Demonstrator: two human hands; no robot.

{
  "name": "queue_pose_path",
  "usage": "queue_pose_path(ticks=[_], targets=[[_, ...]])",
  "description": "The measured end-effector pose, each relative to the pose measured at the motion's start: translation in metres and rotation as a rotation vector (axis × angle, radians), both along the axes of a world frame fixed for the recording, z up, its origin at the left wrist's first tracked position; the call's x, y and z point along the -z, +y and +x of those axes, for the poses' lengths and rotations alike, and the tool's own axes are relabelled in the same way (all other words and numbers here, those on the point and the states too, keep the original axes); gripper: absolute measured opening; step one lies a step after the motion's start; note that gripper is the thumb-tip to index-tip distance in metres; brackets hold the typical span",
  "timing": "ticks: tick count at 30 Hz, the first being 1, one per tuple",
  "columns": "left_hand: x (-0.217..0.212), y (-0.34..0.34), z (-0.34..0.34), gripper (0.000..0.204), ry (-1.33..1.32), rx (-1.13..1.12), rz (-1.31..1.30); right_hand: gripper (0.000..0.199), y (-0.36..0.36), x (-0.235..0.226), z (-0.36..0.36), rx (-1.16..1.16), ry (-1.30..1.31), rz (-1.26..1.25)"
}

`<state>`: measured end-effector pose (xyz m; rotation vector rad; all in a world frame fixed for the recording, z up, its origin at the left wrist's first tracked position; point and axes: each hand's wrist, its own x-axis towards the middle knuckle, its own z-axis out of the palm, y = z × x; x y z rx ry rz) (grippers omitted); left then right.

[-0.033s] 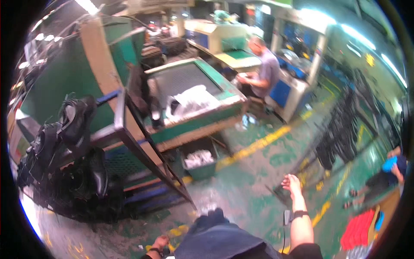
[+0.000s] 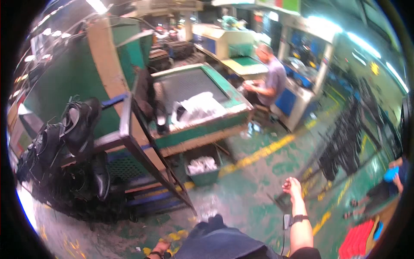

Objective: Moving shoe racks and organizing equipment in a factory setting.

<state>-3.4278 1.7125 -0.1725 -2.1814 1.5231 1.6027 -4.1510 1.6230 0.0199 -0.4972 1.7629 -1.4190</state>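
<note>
The person stands on a green workshop floor (image 2: 258, 190) between stations, and neither hand carries anything that can be seen. The right hand (image 2: 292, 186) hangs out to the side above the floor, its fingers loosely curled and empty, a dark watch (image 2: 297, 219) on the wrist. The left hand (image 2: 160, 247) shows only at the lower edge, low by the leg; whether it is spread or closed cannot be told. The nearest work lies to the left: black shoes (image 2: 77, 125) piled on a slanted metal rack (image 2: 129, 142), well apart from both hands. Beyond it stands a green table (image 2: 202, 125) with crumpled white wrapping, and a small bin (image 2: 202, 170) of white scraps beneath it. A seated co-worker (image 2: 271, 82) works farther back. This looks like a walking stretch between handling steps; taking a shoe would call for turning left, closing the gap to the rack, and opening a hand over one upper.
</note>
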Motion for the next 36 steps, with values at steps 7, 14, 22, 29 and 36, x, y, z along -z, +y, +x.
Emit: queue_pose_path(ticks=[7, 14, 22, 29, 36], targets=[[0.006, -0.066, -0.075, 0.044, 0.004, -0.196, -0.067, 0.028, -0.295, -0.129, 0.087, -0.502, 0.010, -0.333], [-0.026, -0.088, -0.117, 0.041, 0.094, -0.788, -0.409, 0.029, -0.551, -0.253, 0.228, -0.997, -0.095, -0.739], [-0.108, -0.062, -0.267, 0.033, -0.043, -1.392, -0.024, 0.036, -0.773, -0.328, 0.379, -1.126, -0.213, -0.711], [-0.114, -0.044, -0.443, 0.032, -0.012, -1.767, -0.011, 0.054, -0.891, -0.376, 0.476, -0.868, 0.722, -0.906], [-0.033, -0.007, -0.605, 0.033, -0.026, -1.680, -0.286, 0.047, -0.855, -0.333, 0.500, -0.544, 0.766, -1.253]])
